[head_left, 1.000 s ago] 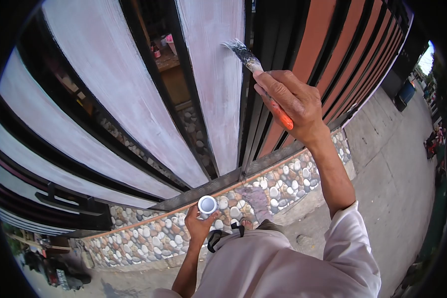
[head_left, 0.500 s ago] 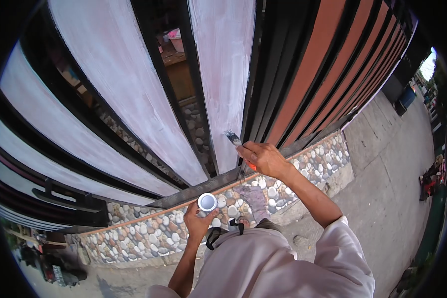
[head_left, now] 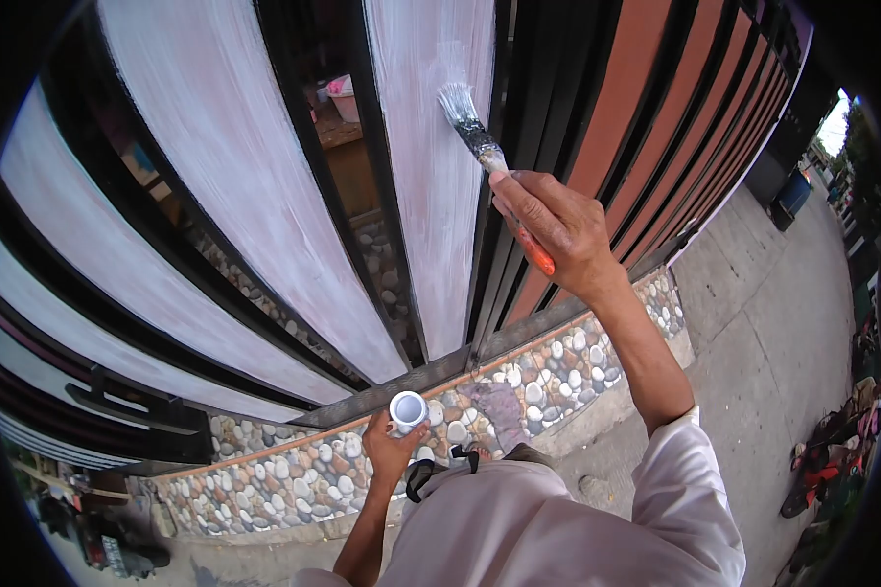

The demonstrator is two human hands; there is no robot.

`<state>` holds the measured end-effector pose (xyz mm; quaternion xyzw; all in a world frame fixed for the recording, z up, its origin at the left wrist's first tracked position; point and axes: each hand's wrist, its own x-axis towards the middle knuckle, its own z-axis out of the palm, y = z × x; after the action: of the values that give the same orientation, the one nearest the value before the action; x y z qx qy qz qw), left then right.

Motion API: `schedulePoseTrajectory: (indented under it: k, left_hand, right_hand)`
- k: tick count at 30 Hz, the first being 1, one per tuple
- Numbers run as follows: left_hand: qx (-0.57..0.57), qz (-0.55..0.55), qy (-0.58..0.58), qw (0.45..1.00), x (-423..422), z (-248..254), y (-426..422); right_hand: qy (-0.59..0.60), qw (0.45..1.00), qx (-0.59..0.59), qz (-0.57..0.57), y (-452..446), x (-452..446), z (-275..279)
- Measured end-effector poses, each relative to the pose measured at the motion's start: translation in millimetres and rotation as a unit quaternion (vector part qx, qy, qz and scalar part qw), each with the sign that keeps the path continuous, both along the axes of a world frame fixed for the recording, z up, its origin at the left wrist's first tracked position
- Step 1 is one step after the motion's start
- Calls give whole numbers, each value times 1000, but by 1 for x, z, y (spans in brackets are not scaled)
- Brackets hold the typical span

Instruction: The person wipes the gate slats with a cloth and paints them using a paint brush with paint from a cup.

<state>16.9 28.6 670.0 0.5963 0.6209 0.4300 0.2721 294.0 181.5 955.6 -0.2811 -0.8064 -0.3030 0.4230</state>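
A paintbrush [head_left: 478,137] with an orange handle tip is gripped in my right hand [head_left: 563,230]. Its white-coated bristles touch the upper part of a whitish slat [head_left: 431,205], where brush streaks show. My left hand [head_left: 389,445] is wrapped around a small white paint pot [head_left: 407,409], held upright low in front of my body. Pale paint shows inside the pot. The slat belongs to a gate with black bars [head_left: 367,186] between its boards.
More whitish slats [head_left: 206,147] run to the left, and brown-orange slats [head_left: 646,88] to the right. A pebble strip [head_left: 294,470] lies at the gate's foot, with a grey cloth [head_left: 499,411] on it. A motorbike [head_left: 113,538] stands lower left. A blue bin [head_left: 791,199] stands far right.
My right hand has carried the brush up the slat, from its lower part to its upper part. The left hand holds the paint pot in nearly the same place.
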Motion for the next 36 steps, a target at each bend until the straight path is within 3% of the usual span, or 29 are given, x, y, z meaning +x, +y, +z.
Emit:
schedulePoseTrajectory:
  k: [4,6,7,10,11,13,16,21,29,30,33,36]
  left_hand:
    - [4,-2,9,1000,1,1,2]
    - [-1,-6,14,1000,-1,-3,3]
    - [2,-8,14,1000,0,-4,3]
    - [11,-10,7,1000,0,-11,6]
    - [14,-15,9,1000,0,-14,6]
    - [20,-6,17,1000,2,-14,7]
    - [34,-8,20,999,2,-18,9]
    - [38,-14,11,999,2,-19,10]
    - [2,-24,25,999,2,-15,6]
    - [4,-25,25,999,3,-12,7]
    - [6,-31,13,999,5,-8,8]
    - [-1,-29,41,999,1,-17,11]
  right_hand:
    - [-31,994,-104,13,-30,1,-69]
    - [-34,975,-220,15,-39,1,-77]
    - [-33,975,-217,14,-39,0,-71]
    - [155,984,-88,24,-38,-7,-32]
    - [157,984,-84,19,-35,-10,-18]
    - [273,960,35,52,-25,-13,6]
    - [316,944,68,68,-8,-20,27]
    - [297,951,64,62,-2,-25,20]
    - [256,953,-161,4,-40,-19,-104]
    - [242,948,-207,2,-42,-20,-103]
    - [219,956,-193,16,-35,-12,-81]
    - [226,965,-119,55,-15,-9,-23]
